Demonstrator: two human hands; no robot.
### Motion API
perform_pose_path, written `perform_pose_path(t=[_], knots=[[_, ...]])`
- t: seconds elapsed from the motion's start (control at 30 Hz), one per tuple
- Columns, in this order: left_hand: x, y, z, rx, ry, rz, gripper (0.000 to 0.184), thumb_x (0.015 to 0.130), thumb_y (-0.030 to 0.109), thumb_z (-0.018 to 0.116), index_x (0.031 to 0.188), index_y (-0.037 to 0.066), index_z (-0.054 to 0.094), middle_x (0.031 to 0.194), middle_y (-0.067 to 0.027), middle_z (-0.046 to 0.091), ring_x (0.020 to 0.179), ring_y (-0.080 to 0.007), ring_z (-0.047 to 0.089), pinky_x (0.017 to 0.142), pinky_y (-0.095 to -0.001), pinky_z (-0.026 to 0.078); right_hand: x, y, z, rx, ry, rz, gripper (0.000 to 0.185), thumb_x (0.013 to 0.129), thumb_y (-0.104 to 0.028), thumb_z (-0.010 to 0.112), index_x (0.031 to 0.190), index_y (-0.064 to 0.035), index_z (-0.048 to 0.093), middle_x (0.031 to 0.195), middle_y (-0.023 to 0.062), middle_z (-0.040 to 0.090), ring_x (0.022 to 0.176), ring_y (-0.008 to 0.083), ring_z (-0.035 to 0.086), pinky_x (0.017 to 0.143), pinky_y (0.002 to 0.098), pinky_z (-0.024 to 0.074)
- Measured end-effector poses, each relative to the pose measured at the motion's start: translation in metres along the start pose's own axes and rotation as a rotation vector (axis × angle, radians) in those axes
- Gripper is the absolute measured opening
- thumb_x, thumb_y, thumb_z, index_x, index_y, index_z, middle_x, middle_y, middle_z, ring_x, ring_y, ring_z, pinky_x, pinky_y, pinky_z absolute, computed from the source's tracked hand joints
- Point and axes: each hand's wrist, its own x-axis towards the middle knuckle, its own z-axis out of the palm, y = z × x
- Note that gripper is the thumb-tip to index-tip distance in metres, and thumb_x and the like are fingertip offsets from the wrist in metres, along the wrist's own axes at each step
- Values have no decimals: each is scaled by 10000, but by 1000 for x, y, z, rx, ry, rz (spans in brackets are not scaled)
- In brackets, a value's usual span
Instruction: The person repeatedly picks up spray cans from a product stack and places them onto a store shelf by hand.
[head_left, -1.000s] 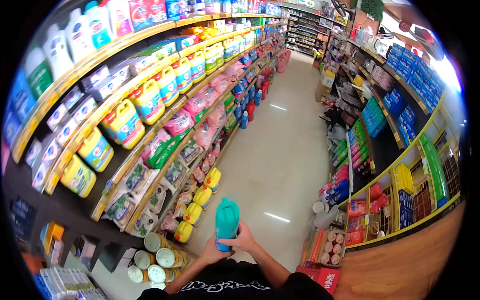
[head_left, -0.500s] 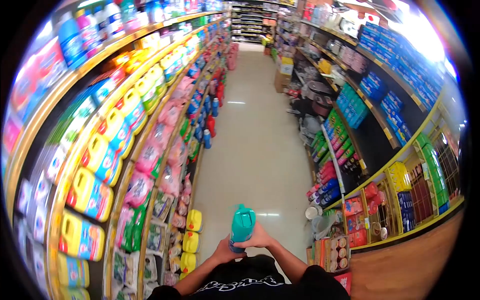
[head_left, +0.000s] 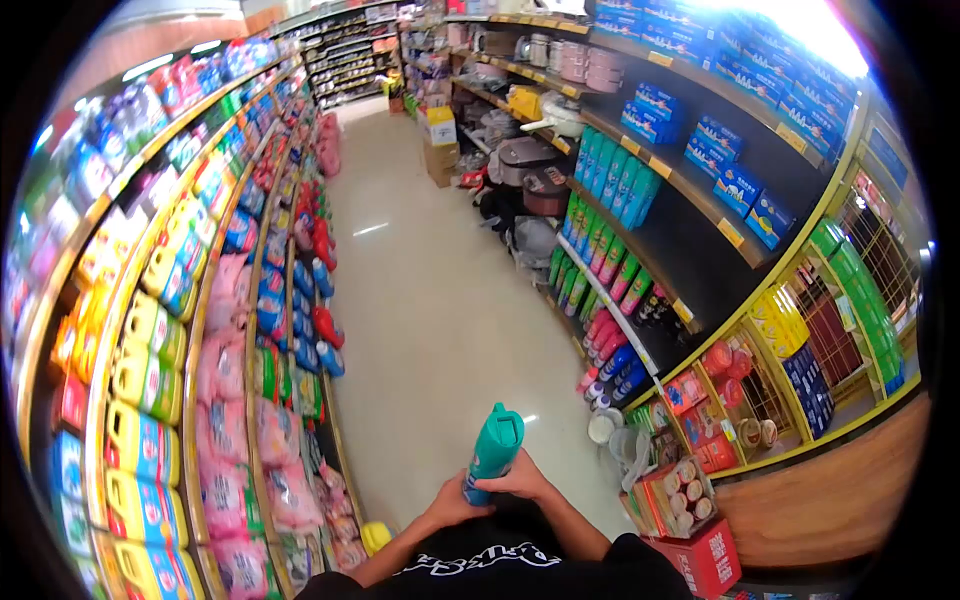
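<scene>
A teal bottle [head_left: 496, 443] with a cap of the same colour is held upright, tilted slightly to the right, in front of my chest. My left hand [head_left: 455, 503] is wrapped around its lower part from the left. From the right, my right hand [head_left: 522, 477] grips the same bottle a little higher, the fingers crossing its front. Part of the label and the bottle's base are hidden by my hands.
A tiled aisle floor [head_left: 430, 300] runs ahead between shelves. Pink bags [head_left: 225, 360] and yellow jugs [head_left: 140, 440] fill the left side. Similar teal bottles [head_left: 615, 180] and blue boxes [head_left: 765, 215] stand on the right shelves. A red box [head_left: 705, 560] sits low at the right.
My view has turned to the right, so the right-hand shelves show more fully. Both hands keep their hold on the bottle, which leans slightly more to the right.
</scene>
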Motion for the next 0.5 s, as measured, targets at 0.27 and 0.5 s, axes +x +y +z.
perform_pose_path(t=[0.27, 0.5], knots=[[156, 20, -67, 118, 120, -65, 634, 614, 379, 868, 1017, 0, 559, 942, -182, 677, 876, -310, 678, 784, -416, 528, 152, -38, -82, -110, 98, -42, 772, 705, -276, 866, 1302, -21, 447, 1177, 115, 575, 1100, 210, 563, 963, 379, 463], [290, 23, -123, 1, 236, -75, 643, 615, 322, 868, 1064, -11, 549, 975, -200, 665, 917, -327, 671, 801, -419, 525, 282, -14, -119, -188, 342, -15, 852, 684, -296, 884, 1333, 10, 425, 1184, 143, 600, 1080, 226, 595, 947, 380, 485]])
